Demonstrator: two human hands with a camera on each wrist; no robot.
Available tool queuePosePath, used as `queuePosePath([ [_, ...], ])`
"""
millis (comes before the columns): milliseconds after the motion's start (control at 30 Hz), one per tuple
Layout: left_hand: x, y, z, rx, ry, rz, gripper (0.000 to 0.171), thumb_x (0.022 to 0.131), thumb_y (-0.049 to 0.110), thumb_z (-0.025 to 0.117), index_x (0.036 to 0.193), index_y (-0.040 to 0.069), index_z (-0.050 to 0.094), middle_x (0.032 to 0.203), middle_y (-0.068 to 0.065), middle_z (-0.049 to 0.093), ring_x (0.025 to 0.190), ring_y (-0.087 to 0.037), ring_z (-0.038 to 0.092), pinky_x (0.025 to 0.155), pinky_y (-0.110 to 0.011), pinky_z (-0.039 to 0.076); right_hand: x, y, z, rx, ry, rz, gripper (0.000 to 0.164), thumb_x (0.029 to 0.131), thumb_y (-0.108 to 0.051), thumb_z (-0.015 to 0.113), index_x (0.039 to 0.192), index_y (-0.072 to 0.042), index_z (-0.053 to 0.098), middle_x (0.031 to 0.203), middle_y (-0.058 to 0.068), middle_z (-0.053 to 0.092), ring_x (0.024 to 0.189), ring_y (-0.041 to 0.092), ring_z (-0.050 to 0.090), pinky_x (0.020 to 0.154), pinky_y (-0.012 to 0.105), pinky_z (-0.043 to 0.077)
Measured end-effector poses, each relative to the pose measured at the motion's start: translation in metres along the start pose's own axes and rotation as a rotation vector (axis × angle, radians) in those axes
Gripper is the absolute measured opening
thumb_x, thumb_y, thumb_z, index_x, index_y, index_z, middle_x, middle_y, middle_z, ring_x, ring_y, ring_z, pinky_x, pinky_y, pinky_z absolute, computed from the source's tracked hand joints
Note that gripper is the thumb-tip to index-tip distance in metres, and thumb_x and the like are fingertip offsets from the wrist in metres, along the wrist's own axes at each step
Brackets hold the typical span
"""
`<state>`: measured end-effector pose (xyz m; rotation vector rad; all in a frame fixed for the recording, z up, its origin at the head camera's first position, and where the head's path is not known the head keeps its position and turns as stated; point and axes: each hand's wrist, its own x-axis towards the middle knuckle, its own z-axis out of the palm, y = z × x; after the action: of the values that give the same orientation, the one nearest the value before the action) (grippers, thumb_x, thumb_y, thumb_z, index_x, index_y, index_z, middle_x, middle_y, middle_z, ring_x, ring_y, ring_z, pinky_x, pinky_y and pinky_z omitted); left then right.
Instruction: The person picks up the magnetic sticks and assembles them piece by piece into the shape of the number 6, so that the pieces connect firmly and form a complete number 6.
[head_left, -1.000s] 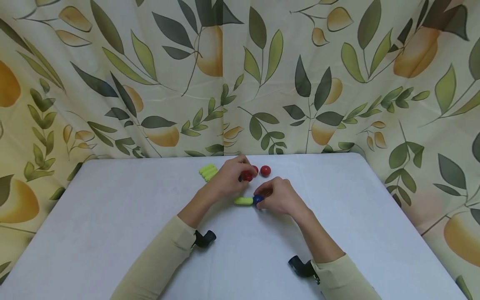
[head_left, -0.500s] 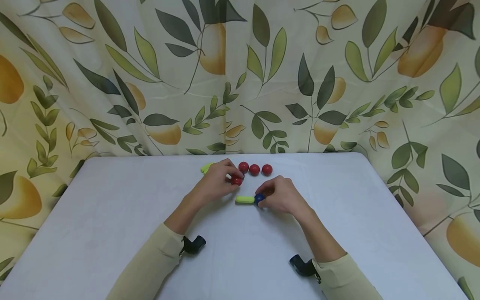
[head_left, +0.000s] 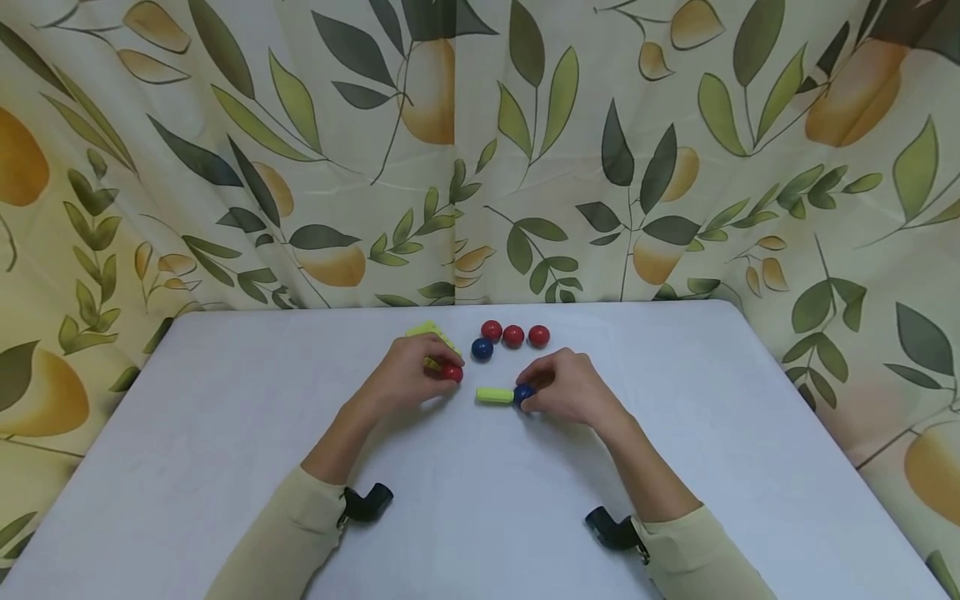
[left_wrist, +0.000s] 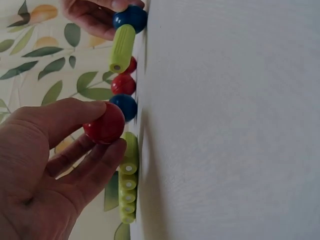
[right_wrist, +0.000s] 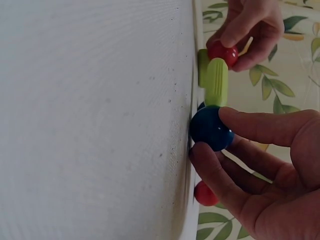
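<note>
One red ball (left_wrist: 105, 123) is pinched by the left hand (head_left: 403, 371), its fingers parted ball-wide; one blue ball (right_wrist: 211, 128), touching a green stick (head_left: 495, 396), is pinched likewise by the right hand (head_left: 572, 387). Beyond the fingers, three red balls (head_left: 513, 336) and another blue ball (head_left: 482, 348) are borne by the bench (head_left: 465, 517).

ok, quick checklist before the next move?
1. Left hand holds red ball: ok, pinched.
2. Right hand holds blue ball: ok, gripped between thumb and fingers.
3. Stick meets that blue ball: ok, touching. Firmness of the joint: cannot tell.
4. Red ball on the stick's free end: not ok, gap between them.
5. Other balls out of that gap: ok, they sit beyond it on the table.
</note>
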<state>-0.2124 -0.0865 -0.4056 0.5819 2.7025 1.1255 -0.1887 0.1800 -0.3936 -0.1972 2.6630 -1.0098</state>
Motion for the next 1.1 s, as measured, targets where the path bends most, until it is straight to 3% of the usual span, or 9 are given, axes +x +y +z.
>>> queuePosePath([
  [400,0.0,-0.003,0.003,-0.085,-0.035,0.024,0.028,0.086,0.011,0.086,0.113,0.014,0.079,0.112,0.002,0.069,0.104,-0.018,0.066,0.087,-0.03,0.062,-0.001,0.002,-0.003,-0.005,0.01,0.012,0.031,0.083,-0.013,0.086,0.113,-0.009,0.08,0.098,0.006,0.076,0.089,0.02,0.065,0.076,0.031,0.059],
  [600,-0.002,-0.005,0.003,-0.12,-0.073,-0.017,0.027,0.085,0.009,0.086,0.112,0.015,0.08,0.111,0.002,0.071,0.103,-0.018,0.067,0.086,-0.029,0.062,0.002,0.001,0.0,-0.014,0.003,-0.01,0.03,0.083,-0.014,0.086,0.112,-0.009,0.08,0.097,0.006,0.076,0.088,0.02,0.065,0.076,0.03,0.058],
  [1100,-0.002,-0.003,0.011,-0.138,-0.131,0.012,0.025,0.085,0.006,0.085,0.108,0.012,0.08,0.108,-0.002,0.072,0.097,-0.015,0.069,0.085,-0.028,0.062,0.0,-0.002,0.001,-0.022,0.009,-0.024,0.029,0.083,-0.012,0.086,0.112,-0.007,0.08,0.094,0.005,0.076,0.084,0.019,0.064,0.074,0.03,0.058],
])
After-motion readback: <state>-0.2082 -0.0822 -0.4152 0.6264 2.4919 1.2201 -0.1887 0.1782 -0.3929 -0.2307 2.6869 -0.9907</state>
